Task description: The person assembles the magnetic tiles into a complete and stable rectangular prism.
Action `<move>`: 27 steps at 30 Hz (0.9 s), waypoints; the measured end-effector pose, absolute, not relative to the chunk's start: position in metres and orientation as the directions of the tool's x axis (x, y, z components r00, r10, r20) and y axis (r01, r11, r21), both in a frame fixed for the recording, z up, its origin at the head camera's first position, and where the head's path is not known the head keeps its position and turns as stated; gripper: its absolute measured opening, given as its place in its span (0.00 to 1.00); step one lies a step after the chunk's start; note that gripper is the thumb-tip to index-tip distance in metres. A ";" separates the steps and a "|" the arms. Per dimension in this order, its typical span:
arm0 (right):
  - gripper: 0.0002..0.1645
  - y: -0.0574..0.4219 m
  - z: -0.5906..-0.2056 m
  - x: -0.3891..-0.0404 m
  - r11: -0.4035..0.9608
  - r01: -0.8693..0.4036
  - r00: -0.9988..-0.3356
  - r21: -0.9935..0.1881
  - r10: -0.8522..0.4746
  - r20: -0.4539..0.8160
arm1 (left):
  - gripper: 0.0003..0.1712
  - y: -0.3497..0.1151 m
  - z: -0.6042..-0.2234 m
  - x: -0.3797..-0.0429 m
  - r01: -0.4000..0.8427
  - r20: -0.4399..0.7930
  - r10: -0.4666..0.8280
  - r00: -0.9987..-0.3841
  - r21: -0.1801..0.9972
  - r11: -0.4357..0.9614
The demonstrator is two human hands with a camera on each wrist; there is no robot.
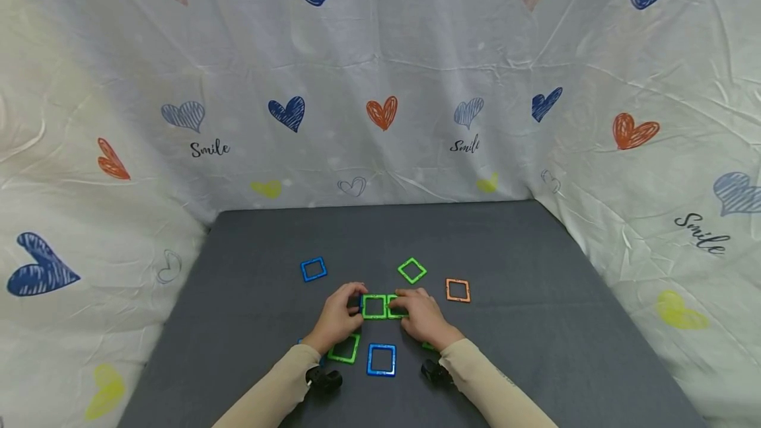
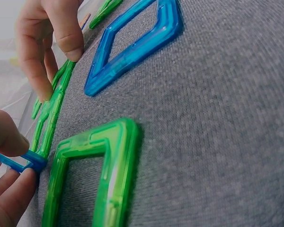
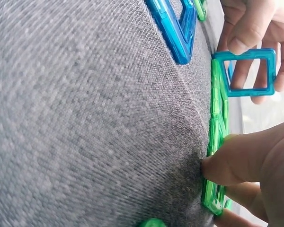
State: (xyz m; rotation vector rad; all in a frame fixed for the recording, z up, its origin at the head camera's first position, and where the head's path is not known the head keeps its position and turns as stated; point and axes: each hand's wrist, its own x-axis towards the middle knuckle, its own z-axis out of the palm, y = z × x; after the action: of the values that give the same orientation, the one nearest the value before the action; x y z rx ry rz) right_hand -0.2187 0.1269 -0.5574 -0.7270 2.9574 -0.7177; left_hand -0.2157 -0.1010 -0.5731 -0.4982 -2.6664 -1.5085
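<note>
My left hand (image 1: 340, 316) pinches a blue square magnetic tile (image 3: 270, 68), an open frame held on edge. That tile stands upright at the left end of two green square tiles lying flat side by side, its lower edge right at the left green tile (image 1: 374, 318). On the right green tile (image 3: 213, 146) my right hand (image 1: 425, 316) has its thumb at the near edge and its fingers over the far side, gripping it. In the head view this hand covers part of the tile.
Around the hands lie a blue tile (image 1: 382, 373), a green tile (image 1: 345, 360), a green tile turned cornerwise (image 1: 404, 276), an orange tile (image 1: 458, 300) and another blue tile (image 1: 314, 277). A green piece (image 1: 428, 347) is partly under the right wrist. Behind the grey table (image 1: 535, 256) hangs a heart-print curtain (image 1: 416, 38).
</note>
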 end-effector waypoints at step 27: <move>0.24 0.128 -0.554 -0.220 0.781 -0.451 -0.882 -0.432 -0.463 0.085 | 0.13 -0.101 -0.576 -0.214 0.161 0.131 0.109 -0.985 0.925 0.344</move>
State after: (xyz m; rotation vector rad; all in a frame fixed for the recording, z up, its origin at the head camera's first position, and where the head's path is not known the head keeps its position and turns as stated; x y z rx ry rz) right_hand -0.2201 0.1277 -0.5542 -0.7547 2.9402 -0.7038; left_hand -0.2138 -0.1011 -0.5760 -0.2554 -2.5371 -1.7552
